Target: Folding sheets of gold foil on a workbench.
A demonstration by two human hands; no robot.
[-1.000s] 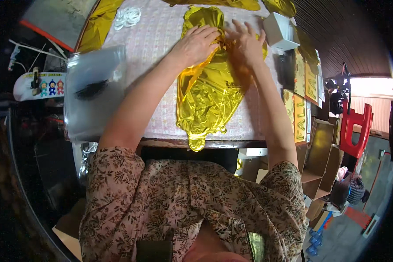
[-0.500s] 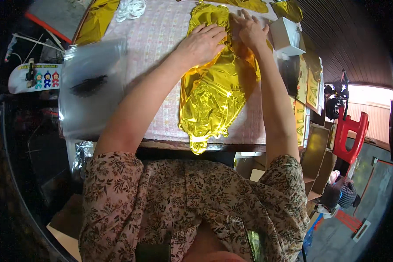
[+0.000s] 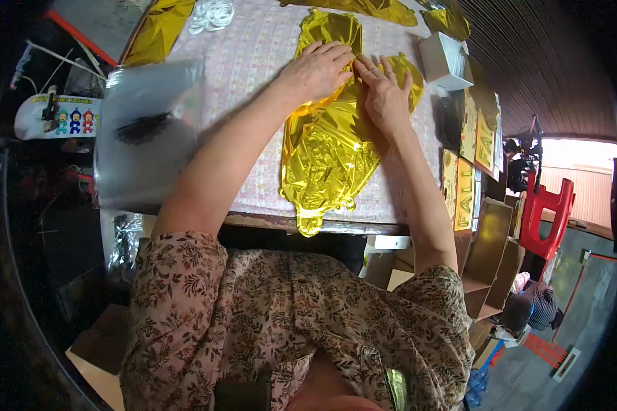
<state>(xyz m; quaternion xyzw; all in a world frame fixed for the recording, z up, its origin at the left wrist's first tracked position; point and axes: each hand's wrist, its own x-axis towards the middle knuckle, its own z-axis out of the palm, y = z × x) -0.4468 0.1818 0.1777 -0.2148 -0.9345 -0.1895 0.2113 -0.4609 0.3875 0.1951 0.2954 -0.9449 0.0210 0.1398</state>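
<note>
A shiny gold foil balloon [image 3: 332, 154], flat and partly folded, lies lengthwise on the cloth-covered table. Its tabbed near end hangs slightly over the front edge. My left hand [image 3: 317, 74] rests palm down on the upper part of the foil, fingers stretched forward. Close beside it, my right hand [image 3: 385, 97] presses on the foil near the fold, its fingers spread. A crumpled flap of gold foil [image 3: 413, 81] sticks out to the right of that hand. The foil beneath both palms is hidden.
On the left lies a stack of clear plastic bags [image 3: 147, 140]. White rings or ribbon [image 3: 211, 15] sit at the far left, with more gold foil [image 3: 159, 31] nearby. A white box of cards [image 3: 444, 61] stands at the right; cardboard boxes [image 3: 490, 240] are below the table's right side.
My right hand has come left and a little nearer to me, now meeting my left hand. A foil flap shows where the right hand was. My left hand has barely moved.
</note>
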